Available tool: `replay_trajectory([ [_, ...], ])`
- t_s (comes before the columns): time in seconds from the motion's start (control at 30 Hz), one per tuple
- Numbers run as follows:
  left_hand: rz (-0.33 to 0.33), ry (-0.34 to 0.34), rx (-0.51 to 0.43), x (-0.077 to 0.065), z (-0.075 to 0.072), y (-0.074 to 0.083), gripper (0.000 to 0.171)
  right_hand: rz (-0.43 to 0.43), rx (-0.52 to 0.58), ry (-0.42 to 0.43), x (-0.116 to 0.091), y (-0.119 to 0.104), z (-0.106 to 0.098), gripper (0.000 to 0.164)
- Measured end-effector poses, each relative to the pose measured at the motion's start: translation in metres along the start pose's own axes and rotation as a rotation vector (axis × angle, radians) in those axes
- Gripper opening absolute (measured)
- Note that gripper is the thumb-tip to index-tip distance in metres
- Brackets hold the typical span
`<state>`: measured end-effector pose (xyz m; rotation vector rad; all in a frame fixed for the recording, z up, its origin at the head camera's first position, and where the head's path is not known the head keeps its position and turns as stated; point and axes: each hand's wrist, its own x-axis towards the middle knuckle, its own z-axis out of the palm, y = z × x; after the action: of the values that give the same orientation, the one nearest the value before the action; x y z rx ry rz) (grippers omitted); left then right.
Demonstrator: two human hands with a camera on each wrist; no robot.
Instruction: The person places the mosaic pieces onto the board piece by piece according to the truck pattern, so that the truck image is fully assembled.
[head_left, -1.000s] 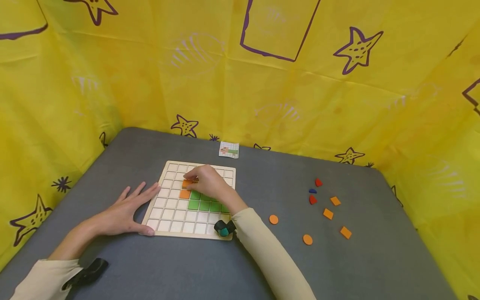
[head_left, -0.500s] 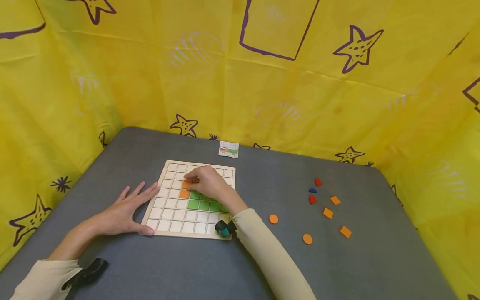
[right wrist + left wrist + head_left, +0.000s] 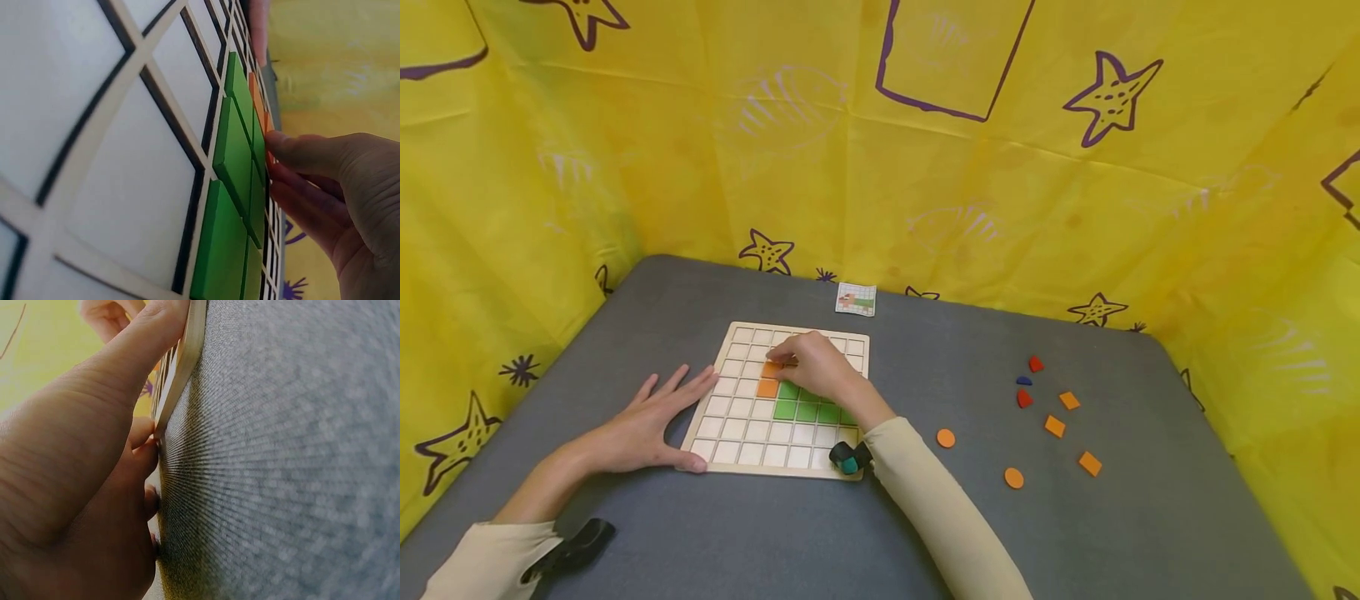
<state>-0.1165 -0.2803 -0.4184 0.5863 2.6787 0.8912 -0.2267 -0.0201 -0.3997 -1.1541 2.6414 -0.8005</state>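
- From the board's centre, with 12 o'clock away from the person: the upper orange tile (image 3: pixel 772 369) lies towards 12 on the gridded board (image 3: pixel 779 432), the lower orange tile (image 3: pixel 767 388) just beside it at 6.
- The right hand (image 3: pixel 822 365) has thumb and fingers curled in on the upper orange tile, apparently pinching it; the hand hides part of the contact.
- The left hand (image 3: pixel 640 433) has its fingers spread apart and grips nothing; fingertips touch the board's edge around 9 to 10 o'clock, the thumb its corner near 8.
- Green tiles (image 3: pixel 807 412) fill squares at about 4 o'clock from the orange pair.
- To seat the tile well, line its sides up with the raised grid, then press it down evenly until it sits flat.
- A light pinch is best: the thumb works close to the green tiles and could nudge them.
- Steady left-hand contact should keep the board from sliding on the tabletop (image 3: pixel 737 533).
- The picture card (image 3: pixel 856 299) lies at 1 o'clock beyond the board; loose orange squares (image 3: pixel 1055 426) lie well apart at 3.
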Motion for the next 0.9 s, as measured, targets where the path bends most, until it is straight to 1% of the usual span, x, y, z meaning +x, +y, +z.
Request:
replay_trajectory([
  [0.33,0.001,0.005,0.007,0.0,0.001,-0.001,0.119,-0.011,-0.059,-0.003,-0.001,-0.003,-0.002,0.029],
  [0.47,0.0,0.007,0.004,0.0,0.001,-0.001,0.119,-0.013,-0.063,-0.005,-0.001,-0.003,-0.003,0.029],
  [0.6,0.005,0.008,0.006,0.0,0.001,-0.001,0.119,-0.009,-0.054,-0.005,-0.003,-0.002,-0.005,0.028],
  [0.67,0.009,0.008,0.008,0.0,0.0,-0.001,0.119,-0.002,-0.031,-0.003,-0.005,0.0,-0.008,0.029],
  [0.77,0.015,0.009,0.011,0.001,0.0,-0.001,0.119,0.011,0.002,0.003,-0.012,0.002,-0.012,0.029],
  [0.9,0.023,0.011,0.009,0.0,0.0,-0.001,0.118,0.007,0.038,0.024,-0.024,0.007,-0.02,0.029],
])
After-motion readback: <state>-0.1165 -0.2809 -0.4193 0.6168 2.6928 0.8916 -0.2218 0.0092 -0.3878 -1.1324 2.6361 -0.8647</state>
